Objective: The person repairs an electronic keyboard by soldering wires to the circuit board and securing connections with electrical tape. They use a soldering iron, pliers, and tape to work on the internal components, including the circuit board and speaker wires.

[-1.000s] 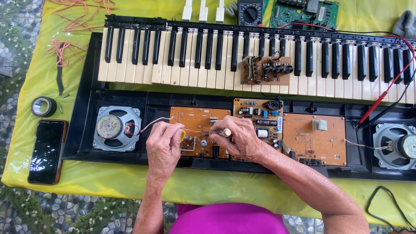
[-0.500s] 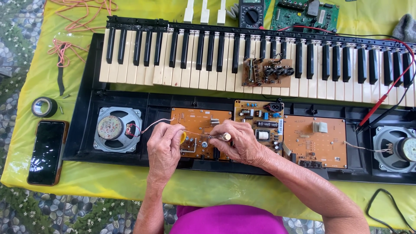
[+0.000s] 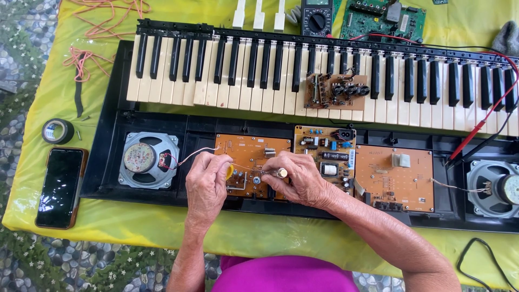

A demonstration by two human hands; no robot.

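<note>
We find bare yellow cloth (image 3: 162,232) along the near edge; the round grey speaker (image 3: 148,160) and black phone (image 3: 60,186) crowd the left.

Phone (image 3: 60,186) lies left of the keyboard case (image 3: 108,162); tape roll (image 3: 57,131) behind the phone

Glossy plastic keys (image 3: 259,75), matt copper-brown circuit board (image 3: 251,162), yellow cloth table cover (image 3: 108,232).

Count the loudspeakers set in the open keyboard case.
2. One speaker sits at the case's left end, beside the left hand; the other speaker sits at the right end, cut off by the frame edge. None appears hidden.
</note>
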